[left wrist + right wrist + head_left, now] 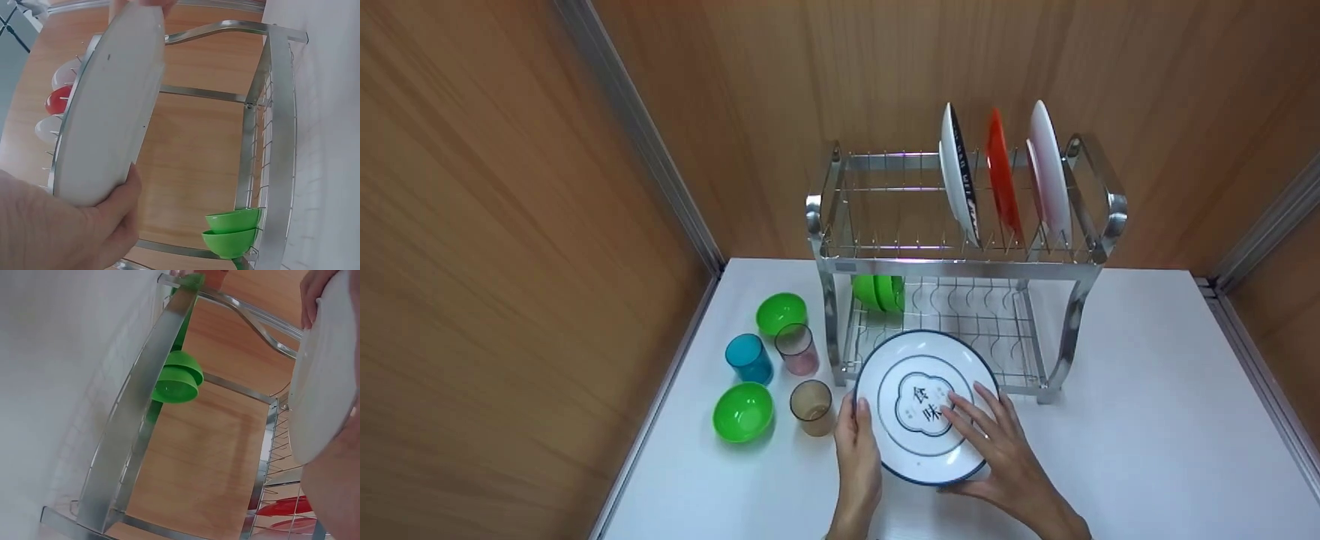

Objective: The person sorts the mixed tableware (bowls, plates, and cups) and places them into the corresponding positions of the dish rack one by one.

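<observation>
A white plate (896, 450) with a thin blue rim and dark printed characters in its middle is held up in front of the rack, its face toward the head view. My left hand (858, 457) grips its left edge, thumb along the front. On the right, my right hand (1006, 459) holds the plate, fingers spread over its face and thumb at the lower rim. The left wrist view shows the plate's plain underside (107, 107). Behind it stands a two-tier metal dish rack (960, 268).
On the upper tier stand a black-and-white plate (954, 180), a red plate (1001, 176) and a white plate (1050, 172). Two green bowls (877, 292) sit below. Left of the rack are a blue cup (751, 364), a pink cup (801, 360), a brown cup (814, 420) and green bowls (742, 412).
</observation>
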`<state>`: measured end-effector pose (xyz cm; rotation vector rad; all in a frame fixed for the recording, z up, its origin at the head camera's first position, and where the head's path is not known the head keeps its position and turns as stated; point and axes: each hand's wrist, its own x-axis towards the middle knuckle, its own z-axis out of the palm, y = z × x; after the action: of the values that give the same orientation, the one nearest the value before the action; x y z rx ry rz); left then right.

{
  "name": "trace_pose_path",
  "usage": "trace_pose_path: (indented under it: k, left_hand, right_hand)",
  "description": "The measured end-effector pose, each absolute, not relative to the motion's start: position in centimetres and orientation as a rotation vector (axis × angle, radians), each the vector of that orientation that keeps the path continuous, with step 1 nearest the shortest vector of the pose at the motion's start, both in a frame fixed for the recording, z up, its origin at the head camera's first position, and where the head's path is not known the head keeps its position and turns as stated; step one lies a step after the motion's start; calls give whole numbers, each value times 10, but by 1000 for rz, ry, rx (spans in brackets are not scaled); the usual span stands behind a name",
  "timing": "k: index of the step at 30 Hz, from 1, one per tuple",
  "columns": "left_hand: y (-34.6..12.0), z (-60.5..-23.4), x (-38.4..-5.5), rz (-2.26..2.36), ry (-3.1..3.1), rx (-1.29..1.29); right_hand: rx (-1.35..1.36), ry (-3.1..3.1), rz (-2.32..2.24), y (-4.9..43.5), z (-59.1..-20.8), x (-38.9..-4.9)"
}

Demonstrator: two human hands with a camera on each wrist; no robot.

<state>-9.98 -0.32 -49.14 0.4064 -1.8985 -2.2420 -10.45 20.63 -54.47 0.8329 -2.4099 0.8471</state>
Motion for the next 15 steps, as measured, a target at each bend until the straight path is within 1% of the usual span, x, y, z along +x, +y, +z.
trace_pose_path:
  k: [7, 15]
  left_hand:
    - [-5, -477, -94, -2234, -1881, 326]
    - [0, -458, -87, -2186, -1908, 290]
  right_hand:
    - [772, -2375, 795, 199, -546, -103]
    - [717, -2239, 850, 190, -539, -104]
